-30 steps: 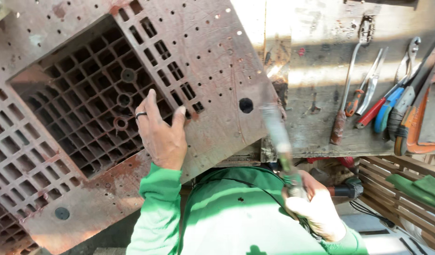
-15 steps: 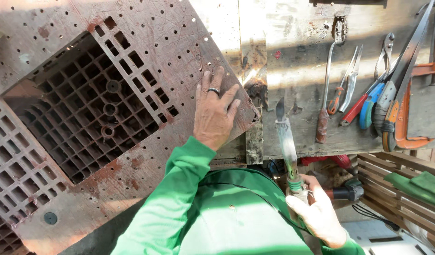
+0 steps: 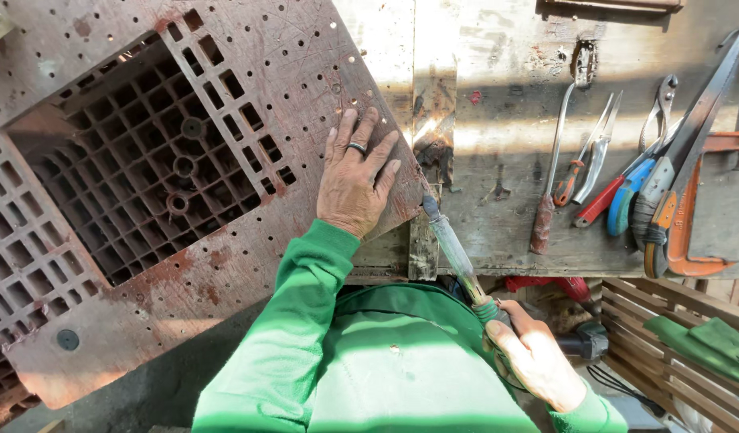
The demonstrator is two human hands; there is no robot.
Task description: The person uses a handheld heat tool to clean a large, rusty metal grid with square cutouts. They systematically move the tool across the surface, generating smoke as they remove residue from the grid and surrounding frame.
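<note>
We saw a worn, stained wooden workbench (image 3: 498, 120) in hard sunlight | hand tools (image 3: 626, 192) lay in a row on its right side | a slatted wooden crate (image 3: 666, 321) stood below | grey floor (image 3: 145, 393) in shadow.

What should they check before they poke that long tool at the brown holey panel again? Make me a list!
1. Left hand flat on the panel: ok, palm and fingers press near its edge.
2. Right hand has a firm grip on the tool: ok, fingers wrap the green handle.
3. Tool tip at the panel edge: ok, it sits right by the corner.
4. Left fingers away from the tip: not ok, they lie close beside it.
5. Panel lying steady on the bench: cannot tell, its support is hidden.
6. Hanging tools out of the way: ok, they are off to the right.
</note>
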